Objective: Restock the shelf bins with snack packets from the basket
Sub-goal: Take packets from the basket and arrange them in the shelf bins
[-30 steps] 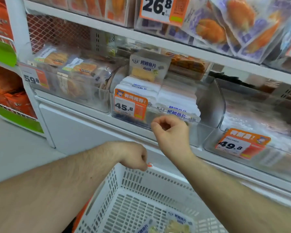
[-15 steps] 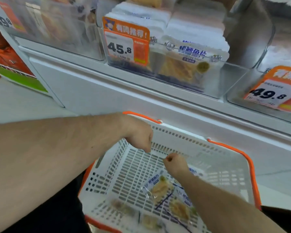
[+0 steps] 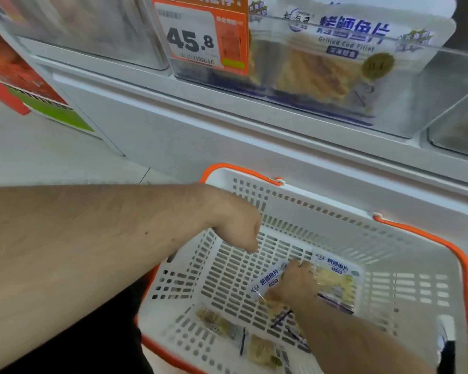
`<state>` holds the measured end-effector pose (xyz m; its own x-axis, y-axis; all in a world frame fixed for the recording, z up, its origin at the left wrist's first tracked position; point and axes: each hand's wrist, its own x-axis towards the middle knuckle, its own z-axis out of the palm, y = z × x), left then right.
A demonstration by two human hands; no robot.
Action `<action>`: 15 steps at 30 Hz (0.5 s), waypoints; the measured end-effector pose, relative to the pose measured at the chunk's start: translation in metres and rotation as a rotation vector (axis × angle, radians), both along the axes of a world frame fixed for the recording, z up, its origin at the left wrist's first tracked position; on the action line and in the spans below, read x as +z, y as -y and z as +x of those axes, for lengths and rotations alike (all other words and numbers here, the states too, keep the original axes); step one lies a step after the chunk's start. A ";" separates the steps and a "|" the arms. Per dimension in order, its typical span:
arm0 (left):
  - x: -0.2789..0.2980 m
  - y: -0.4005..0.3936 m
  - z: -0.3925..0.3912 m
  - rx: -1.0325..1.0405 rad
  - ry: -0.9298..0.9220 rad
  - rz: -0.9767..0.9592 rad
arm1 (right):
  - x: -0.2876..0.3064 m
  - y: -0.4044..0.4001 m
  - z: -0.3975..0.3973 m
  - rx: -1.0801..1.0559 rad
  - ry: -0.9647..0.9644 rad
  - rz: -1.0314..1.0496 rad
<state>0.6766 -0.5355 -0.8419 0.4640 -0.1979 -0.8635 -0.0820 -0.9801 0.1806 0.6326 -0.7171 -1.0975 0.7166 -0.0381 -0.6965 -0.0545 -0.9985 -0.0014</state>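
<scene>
— Why's the left hand [image 3: 237, 233] parked up there on the basket [image 3: 335, 211]?

— I'd say to steady it. The fingers are curled under at the near-left rim; whether they grip the edge or only hang over it, I cannot tell. The basket is white slotted plastic, stiff and airy, with an orange handle [image 3: 443, 247] looped round the top, so it would slide easily against the shelf base.

— And the other one?

— The right hand [image 3: 295, 284] is down on the basket floor, fingers closing on two snack packets [image 3: 335, 279] at once, one tilted by the thumb, one flatter beyond the knuckles. It reads as a pinch just forming. They're glossy, crinkly film with blue print and clear windows showing pale flaky pieces.

— More left?

— A few loose packets [image 3: 260, 349] lie flat nearer the person.

— Where do they go?

— Likely the clear bin [image 3: 416, 109] above, behind the orange price tag [image 3: 200, 36]. The same packets [image 3: 335, 49] stand upright there, faces forward, so shoppers read them.
</scene>
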 end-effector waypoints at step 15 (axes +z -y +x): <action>0.034 -0.015 0.006 0.022 0.202 0.005 | 0.074 0.006 0.032 -0.008 -0.087 0.370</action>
